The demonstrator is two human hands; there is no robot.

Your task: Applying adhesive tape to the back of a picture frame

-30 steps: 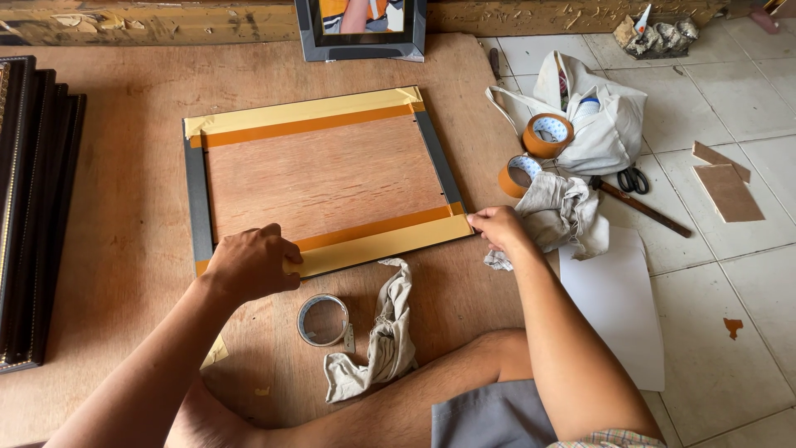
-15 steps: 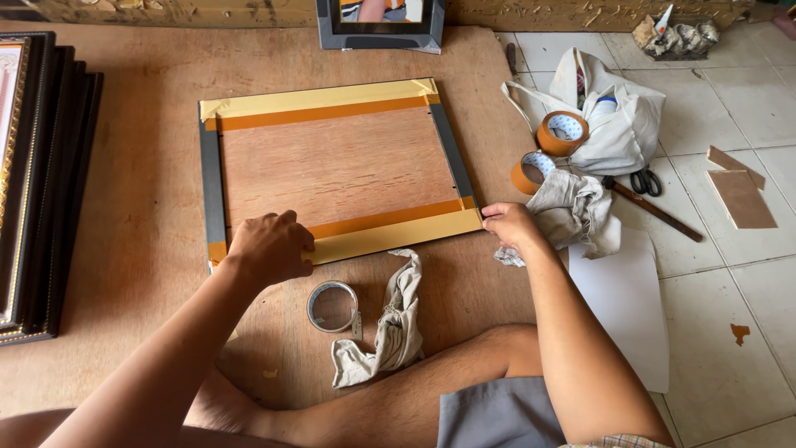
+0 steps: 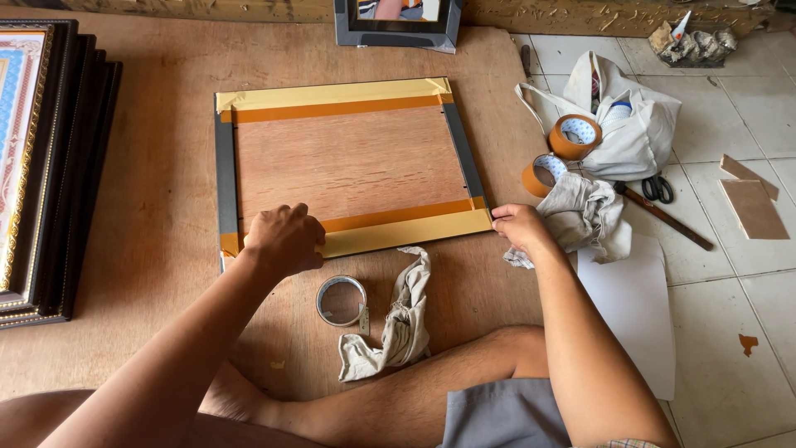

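Two hands: both at the near edge of one picture frame [image 3: 348,166] lying face down on the brown board floor [image 3: 157,149], centre of the scene.
Left hand [image 3: 283,239]: curled into a loose fist, knuckles pressed on the near left corner of the frame, over the tan tape strip [image 3: 398,232].
Right hand [image 3: 519,228]: fingers pinched at the near right corner of the frame, touching the end of the same strip; whether gripping tape or only pressing, cannot tell.
Frame back: one plywood panel, two grey side rails, two taped edges, far and near, each with an orange band beside a paler tan band.
Tape rolls: three counted; two orange rolls [image 3: 574,137] to the right of the frame, just beside each other, and one grey roll [image 3: 341,299] near, between the arms.
Cloths: two; one crumpled rag [image 3: 398,323] just right of the grey roll, one larger rag [image 3: 584,211] touching the right hand.
White bag [image 3: 634,137]: one, far right, behind the orange rolls.
Scissors [image 3: 657,188]: one pair, right of the bag, on the tiled floor.
Stacked frames [image 3: 50,166]: one pile at the far left edge, count not clear.
Framed picture [image 3: 396,21]: one, leaning at the far side.
White sheet [image 3: 634,307]: one, near right.
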